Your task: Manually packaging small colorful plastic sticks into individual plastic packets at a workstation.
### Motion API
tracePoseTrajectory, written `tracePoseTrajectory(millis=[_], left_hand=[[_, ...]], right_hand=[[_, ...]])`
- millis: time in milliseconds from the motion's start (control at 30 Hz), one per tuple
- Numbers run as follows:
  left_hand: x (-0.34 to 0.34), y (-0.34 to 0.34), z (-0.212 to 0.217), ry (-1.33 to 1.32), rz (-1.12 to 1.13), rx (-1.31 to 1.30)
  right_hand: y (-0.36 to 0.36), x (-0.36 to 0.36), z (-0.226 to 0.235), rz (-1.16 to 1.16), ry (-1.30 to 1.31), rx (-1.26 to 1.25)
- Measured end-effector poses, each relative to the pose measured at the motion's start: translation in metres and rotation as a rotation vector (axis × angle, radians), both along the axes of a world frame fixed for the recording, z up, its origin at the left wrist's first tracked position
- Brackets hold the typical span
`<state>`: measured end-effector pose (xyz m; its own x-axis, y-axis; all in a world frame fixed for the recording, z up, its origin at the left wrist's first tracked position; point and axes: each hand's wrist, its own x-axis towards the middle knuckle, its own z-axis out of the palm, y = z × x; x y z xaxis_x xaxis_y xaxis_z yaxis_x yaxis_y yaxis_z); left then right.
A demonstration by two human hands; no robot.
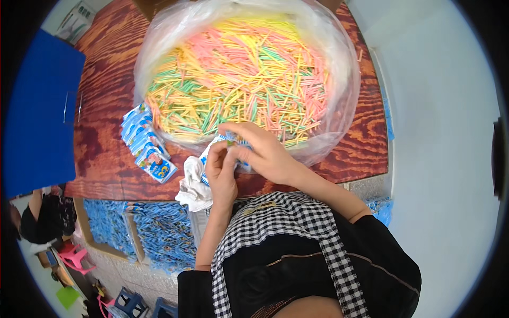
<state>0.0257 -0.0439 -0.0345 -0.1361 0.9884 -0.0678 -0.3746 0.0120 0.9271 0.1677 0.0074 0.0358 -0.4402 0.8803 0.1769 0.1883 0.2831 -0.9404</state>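
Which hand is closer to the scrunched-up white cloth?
Left. The left hand is just to the right of the white cloth; the right hand is farther right.

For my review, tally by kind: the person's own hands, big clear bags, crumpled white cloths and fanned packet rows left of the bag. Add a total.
Own hands: 2 (left hand, right hand)
Big clear bag: 1
Crumpled white cloth: 1
Fanned row of blue packets: 1 (packets overlap, so not counted singly)
Total: 5

Bright indoor lt, sheen on plastic bag, fisheye distort. at edges, blk corners
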Motion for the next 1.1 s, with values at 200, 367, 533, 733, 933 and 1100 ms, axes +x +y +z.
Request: tracePoseTrajectory(millis=[200,367,533,733,933,1100], left_hand=[[-0.012,-0.007,0.021,-0.104,-0.136,-0.160],[-0.026,-0.021,0.032,-0.099,-0.063,-0.105],[-0.034,-0.023,0.043,-0.117,0.099,-0.029],[-0.070,-0.024,0.046,0.237,0.305,0.035],[-0.128,-0.002,0.019,0.176,0.644,-0.061],[-0.142,0.027,-0.023,0.906,0.803,-0.006]], right_hand=[[-0.002,-0.006,0.006,0.071,-0.244,0.174],[-0.010,-0.017,0.013,-0.136,-0.018,0.059],[-0.010,-0.018,0.010,0.015,-0.075,0.281],[-0.015,-0.032,-0.002,0.095,0.113,0.248],[0.001,-0.017,-0.028,-0.211,-0.395,0.234],[0.002,-0.028,-0.052,-0.234,-0.514,0.321]])
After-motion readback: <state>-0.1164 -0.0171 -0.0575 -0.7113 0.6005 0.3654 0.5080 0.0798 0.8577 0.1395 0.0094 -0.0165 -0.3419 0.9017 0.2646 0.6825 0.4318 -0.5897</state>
